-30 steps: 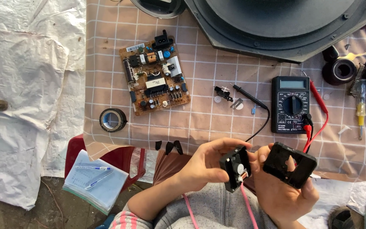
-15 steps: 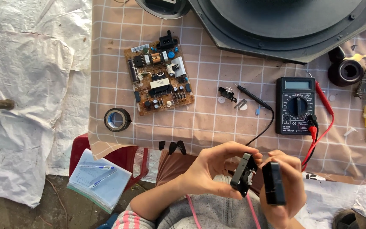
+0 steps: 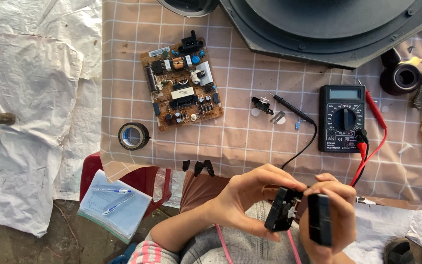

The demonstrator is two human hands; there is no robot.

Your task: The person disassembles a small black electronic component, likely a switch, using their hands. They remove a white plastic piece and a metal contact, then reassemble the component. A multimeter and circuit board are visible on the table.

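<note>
At six o'clock, below the checked worktop (image 3: pixel 250 146), the left hand (image 3: pixel 242 195) grips a small black square fan body (image 3: pixel 280 215). The right hand (image 3: pixel 335 215) clasps a flat black plastic cover (image 3: pixel 319 219) just beside it. A black multimeter (image 3: pixel 340 117) lies at two o'clock.

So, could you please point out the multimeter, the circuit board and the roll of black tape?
multimeter (image 3: pixel 342 119): head view, on its round dial.
circuit board (image 3: pixel 181 88): head view, middle of the board.
roll of black tape (image 3: pixel 143 131): head view, on its black outer edge.
</note>
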